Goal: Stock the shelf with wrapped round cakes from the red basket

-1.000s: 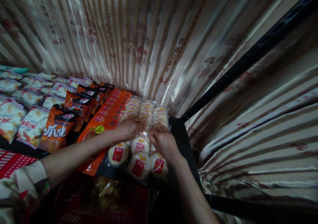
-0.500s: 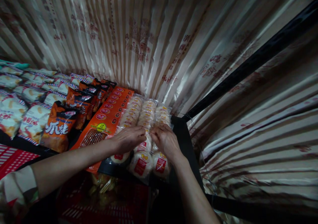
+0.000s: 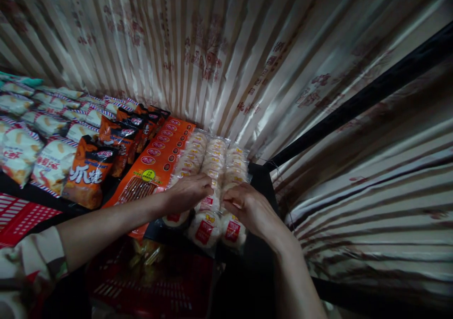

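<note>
Clear-wrapped round white rice crackers (image 3: 204,229) with red and yellow labels lie overlapping in three rows on a black shelf. My left hand (image 3: 193,190) reaches in from the left, its fingers closed at the edge of a packet in the middle row. Opposite it, my right hand (image 3: 249,205) bends over the right row with curled fingers, its tips near the gap beside the middle row. What the right fingertips hold, if anything, is hidden. Under my left wrist, an orange snack package (image 3: 157,151) lies flat beside the crackers.
Orange-and-black snack bags (image 3: 89,172) and several rows of white snack bags (image 3: 53,165) stand to the left. A red basket (image 3: 21,217) is at the lower left. Below the shelf is a dark red basket (image 3: 148,293). Striped curtain (image 3: 208,50) and a black pole (image 3: 354,99) border the shelf.
The view has shifted, moving the goods slightly right and up in the picture. My hands stay over the cracker rows; the right hand has drawn off a little to the right, widening the gap between them.
</note>
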The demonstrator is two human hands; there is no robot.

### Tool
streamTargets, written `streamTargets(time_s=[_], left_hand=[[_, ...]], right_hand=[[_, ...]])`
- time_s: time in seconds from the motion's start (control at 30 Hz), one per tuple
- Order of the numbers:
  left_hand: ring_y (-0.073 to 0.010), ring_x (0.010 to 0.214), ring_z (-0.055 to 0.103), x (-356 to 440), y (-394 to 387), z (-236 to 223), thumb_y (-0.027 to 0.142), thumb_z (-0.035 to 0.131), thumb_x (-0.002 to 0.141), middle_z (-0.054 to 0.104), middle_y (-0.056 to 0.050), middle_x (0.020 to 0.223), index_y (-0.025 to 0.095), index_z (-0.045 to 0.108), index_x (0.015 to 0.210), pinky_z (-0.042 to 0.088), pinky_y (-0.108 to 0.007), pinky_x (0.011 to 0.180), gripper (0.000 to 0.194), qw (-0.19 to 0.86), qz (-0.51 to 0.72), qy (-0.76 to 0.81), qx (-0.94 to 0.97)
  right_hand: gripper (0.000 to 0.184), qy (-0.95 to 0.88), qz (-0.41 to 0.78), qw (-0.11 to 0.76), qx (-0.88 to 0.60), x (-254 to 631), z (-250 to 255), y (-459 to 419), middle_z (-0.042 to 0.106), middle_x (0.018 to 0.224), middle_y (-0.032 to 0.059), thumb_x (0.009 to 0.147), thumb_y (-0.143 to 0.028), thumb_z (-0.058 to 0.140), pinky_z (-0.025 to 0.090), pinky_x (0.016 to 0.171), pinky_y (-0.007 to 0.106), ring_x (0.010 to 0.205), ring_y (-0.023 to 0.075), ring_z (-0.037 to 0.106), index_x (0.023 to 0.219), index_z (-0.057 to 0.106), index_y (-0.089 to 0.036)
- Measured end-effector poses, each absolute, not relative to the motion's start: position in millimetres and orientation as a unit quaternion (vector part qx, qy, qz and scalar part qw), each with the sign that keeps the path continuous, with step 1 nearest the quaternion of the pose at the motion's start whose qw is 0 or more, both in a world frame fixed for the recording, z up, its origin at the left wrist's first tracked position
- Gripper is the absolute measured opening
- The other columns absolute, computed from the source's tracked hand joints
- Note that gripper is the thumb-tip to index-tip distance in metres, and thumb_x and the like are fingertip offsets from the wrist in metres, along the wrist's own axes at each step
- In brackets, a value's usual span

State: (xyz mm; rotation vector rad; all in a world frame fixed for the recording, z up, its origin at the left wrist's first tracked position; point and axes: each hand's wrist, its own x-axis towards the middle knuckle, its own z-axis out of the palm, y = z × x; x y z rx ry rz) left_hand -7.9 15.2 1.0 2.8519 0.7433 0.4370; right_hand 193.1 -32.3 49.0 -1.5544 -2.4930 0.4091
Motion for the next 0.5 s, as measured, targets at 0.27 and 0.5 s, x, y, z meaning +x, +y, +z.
streamTargets(time_s=[0.27, 0.5], left_hand=[[-0.0164, 0.091, 0.049, -10.4, 16.0, -1.8, 0.015, 0.045, 0.088, 0.056, -0.005, 0.094, 0.015, 0.057, 0.083, 0.041, -0.028, 0.08, 0.013, 0.094, 0.165, 0.242, 0.952], [-0.0163, 0.09, 0.048, -10.1, 15.7, -4.1, 0.014, 0.045, 0.087, 0.055, -0.005, 0.092, 0.015, 0.057, 0.082, 0.041, -0.027, 0.078, 0.013, 0.092, 0.176, 0.237, 0.951]], right_hand=[[0.005, -0.824, 0.108, 0.021, -0.555, 186.5, 41.1, -47.9, 0.061, 0.079, 0.0029, 0.077, -0.024, 0.064, 0.041, 0.077, 0.03, 0.085, 0.0187, 0.054, 0.081, 0.066, -0.022], [0.007, -0.822, 0.128, 0.003, -0.555, 183.9, 29.0, -45.7, 0.061, 0.081, 0.003, 0.077, -0.024, 0.063, 0.039, 0.082, 0.031, 0.087, 0.0186, 0.053, 0.083, 0.066, -0.022]])
